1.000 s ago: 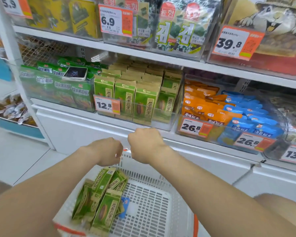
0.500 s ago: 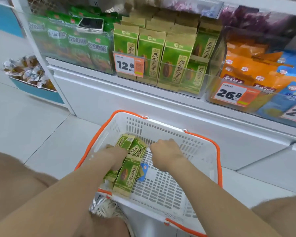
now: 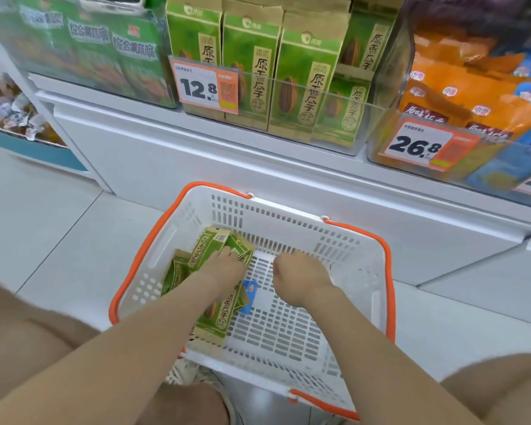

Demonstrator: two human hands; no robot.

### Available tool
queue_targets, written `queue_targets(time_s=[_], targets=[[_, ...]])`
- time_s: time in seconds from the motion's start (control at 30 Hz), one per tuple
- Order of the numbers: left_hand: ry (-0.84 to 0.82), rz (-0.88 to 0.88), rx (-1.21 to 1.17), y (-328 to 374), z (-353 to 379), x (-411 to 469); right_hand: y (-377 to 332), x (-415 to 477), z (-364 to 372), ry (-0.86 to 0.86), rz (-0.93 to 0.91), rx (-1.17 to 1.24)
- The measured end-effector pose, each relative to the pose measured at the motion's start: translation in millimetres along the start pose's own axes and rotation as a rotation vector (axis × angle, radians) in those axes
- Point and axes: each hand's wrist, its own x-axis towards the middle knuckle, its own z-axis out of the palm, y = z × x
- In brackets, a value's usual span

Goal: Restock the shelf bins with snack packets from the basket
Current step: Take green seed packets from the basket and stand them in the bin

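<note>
A white basket with an orange rim (image 3: 387,271) stands on the floor in front of me. Several green snack packets (image 3: 209,250) lie piled in its left half, with a small blue packet (image 3: 249,294) beside them. My left hand (image 3: 224,268) lies on the pile, its fingers curled down round the edge of a green packet. My right hand (image 3: 298,271) hovers over the bare basket floor, knuckles up and fingers curled under, with nothing seen in it. Above, the clear shelf bin (image 3: 362,124) holds upright rows of the same green packets behind a 12.8 price tag (image 3: 207,85).
To the right is a bin of orange and blue packets (image 3: 448,93) with a 26.8 tag (image 3: 423,145). A bin of green bags (image 3: 111,53) is on the left. Wrapped sweets (image 3: 10,115) fill a low blue tray at far left. My knees flank the basket.
My view has tilted down from the shelf to the basket. Both hands dropped from the basket's far rim into it; the left has settled on the green packets.
</note>
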Motion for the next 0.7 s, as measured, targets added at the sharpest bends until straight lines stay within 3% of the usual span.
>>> queue_targets(time_s=[0.17,0.3,0.5,0.63,0.7], targets=[[-0.035,-0.015,-0.186,1,-9,-1,7,-4,0,-0.112,0.001,0.144],[0.055,0.092,-0.609,3,-23,-10,11,-12,-2,-0.182,-0.023,0.189],[0.448,0.173,-1.023,12,-69,-35,21,-27,-29,-0.037,-0.023,0.696],[0.751,0.075,-1.309,18,-99,-47,23,-38,-61,0.123,-0.006,0.896],[0.81,0.053,-1.407,21,-117,-55,23,-42,-82,0.203,0.02,0.961]])
